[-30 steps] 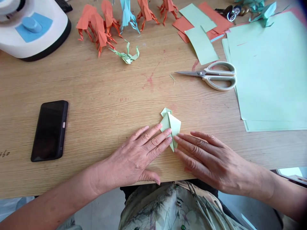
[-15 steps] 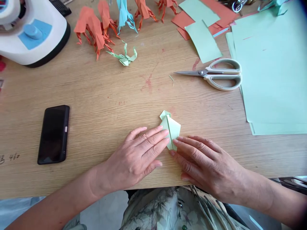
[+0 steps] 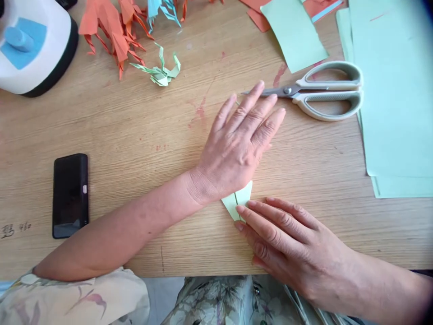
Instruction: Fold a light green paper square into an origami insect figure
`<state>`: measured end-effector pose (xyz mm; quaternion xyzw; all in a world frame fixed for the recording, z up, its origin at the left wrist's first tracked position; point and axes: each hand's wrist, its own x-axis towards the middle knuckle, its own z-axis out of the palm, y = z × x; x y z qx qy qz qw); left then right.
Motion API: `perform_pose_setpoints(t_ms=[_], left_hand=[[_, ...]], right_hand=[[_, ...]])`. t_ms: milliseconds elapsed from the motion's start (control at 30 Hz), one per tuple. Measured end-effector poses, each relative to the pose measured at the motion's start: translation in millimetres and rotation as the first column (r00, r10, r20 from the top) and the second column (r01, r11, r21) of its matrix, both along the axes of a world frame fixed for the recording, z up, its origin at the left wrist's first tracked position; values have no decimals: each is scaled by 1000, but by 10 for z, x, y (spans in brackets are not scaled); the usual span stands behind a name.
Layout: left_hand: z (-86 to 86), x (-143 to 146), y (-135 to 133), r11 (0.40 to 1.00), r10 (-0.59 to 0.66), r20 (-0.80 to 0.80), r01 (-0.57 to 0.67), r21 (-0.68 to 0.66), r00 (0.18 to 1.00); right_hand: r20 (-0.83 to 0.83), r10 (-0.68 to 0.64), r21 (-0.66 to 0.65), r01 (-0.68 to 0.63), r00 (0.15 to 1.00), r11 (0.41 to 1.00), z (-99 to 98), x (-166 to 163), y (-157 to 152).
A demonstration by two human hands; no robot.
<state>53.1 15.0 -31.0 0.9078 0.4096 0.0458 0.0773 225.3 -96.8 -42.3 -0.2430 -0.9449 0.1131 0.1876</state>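
Observation:
A small folded light green paper piece (image 3: 238, 201) lies on the wooden table (image 3: 135, 131) near its front edge. My left hand (image 3: 238, 142) lies over it with fingers stretched out flat, fingertips close to the blades of the scissors (image 3: 321, 88); it hides most of the paper. My right hand (image 3: 287, 239) rests flat with its fingertips on the paper's lower tip, fingers straight and together.
Several orange and blue origami figures (image 3: 108, 27) and a small green one (image 3: 158, 72) stand at the back. A black phone (image 3: 70, 195) lies left. A white and blue device (image 3: 30, 43) sits far left. Green sheets (image 3: 395, 90) and cut paper pieces (image 3: 292, 31) lie right.
My left hand has slid forward over the folded paper toward the scissors, now covering most of it. My right hand stays at the paper's lower tip. The view has shifted down.

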Motion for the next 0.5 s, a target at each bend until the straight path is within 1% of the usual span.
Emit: perform_pose_setpoints(t_ms=[167, 333, 400, 500], left_hand=[[-99, -28, 48, 997, 68, -24, -68, -20, 997], [-93, 4, 32, 993, 109, -28, -110, -33, 994], [-86, 7, 24, 991, 131, -12, -131, -32, 991], [-90, 9, 13, 987, 161, 13, -160, -19, 987]], right_hand=[[-14, 26, -44, -26, 1000, 999, 15, 11, -4], [-48, 41, -81, -44, 998, 996, 31, 12, -15], [-53, 58, -68, -61, 997, 996, 22, 2, -21], [-53, 51, -29, -52, 997, 998, 0, -13, -35]])
